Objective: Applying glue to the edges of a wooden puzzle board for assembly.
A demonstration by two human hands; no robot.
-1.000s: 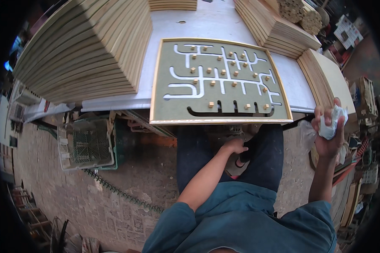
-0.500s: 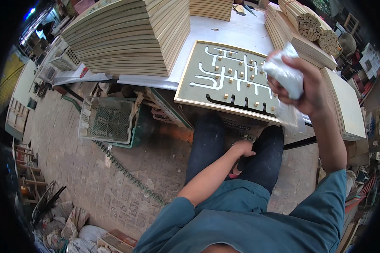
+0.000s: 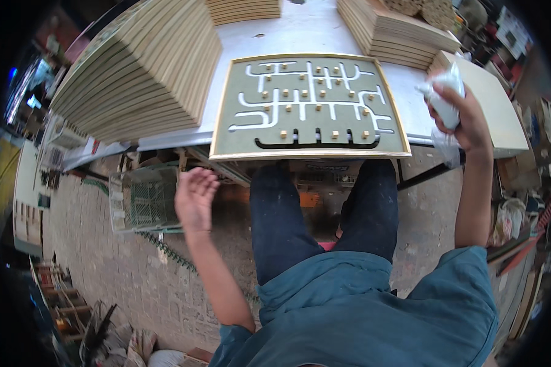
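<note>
A shallow wood-framed board (image 3: 300,119) lies at the near edge of the table. Its grey-green face has branching cut-out channels and several small wooden blocks (image 3: 283,134) standing on it. To the right of the board, above the table edge, my right hand (image 3: 462,113) is closed around a white plastic squeeze bag (image 3: 445,92) with a narrow tip pointing left; loose clear plastic hangs below the fist. My left hand (image 3: 196,192) is raised left of my knees, below the table edge. Its fingers are loosely bent and apart, with nothing in them.
Tall stacks of wooden panels stand left (image 3: 147,73) and right (image 3: 404,37) on the white-covered table (image 3: 269,35). More pale boards (image 3: 489,116) lie at the right. A plastic crate (image 3: 144,196) sits on the brick floor, near a coiled green hose (image 3: 171,255).
My left hand has risen from between my knees and swung left. My right hand, still gripping the squeeze bag, has moved from over the board's right side to beyond it. The view has shifted.
</note>
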